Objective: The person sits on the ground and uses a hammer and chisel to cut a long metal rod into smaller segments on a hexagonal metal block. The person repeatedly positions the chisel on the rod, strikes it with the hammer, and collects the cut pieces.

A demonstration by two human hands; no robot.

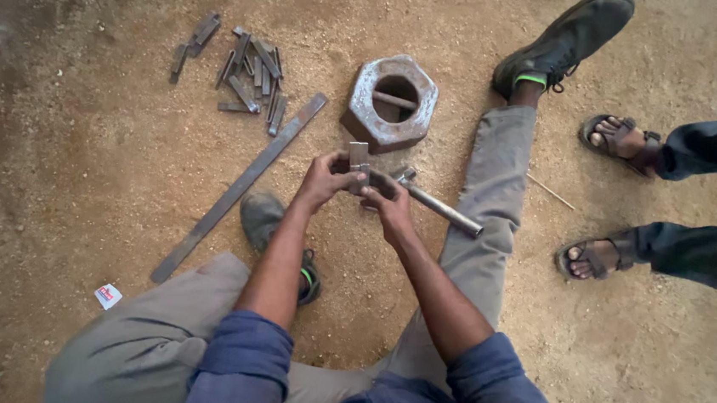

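I sit on a sandy floor with my legs apart. My left hand [326, 179] and my right hand [385, 205] meet over the ground and both grip a small flat metal piece [359, 156] that stands upright between the fingers. A hammer [435, 204] with a metal handle lies just right of my right hand, against my right trouser leg. A large rusty hexagonal nut [390, 102] sits on the sand right beyond the hands.
A long flat steel bar [240, 187] lies diagonally at left. Several short metal pieces [250, 78] are heaped at the upper left. Another person's sandalled feet [615, 138] stand at right. A small paper scrap [108, 296] lies at lower left.
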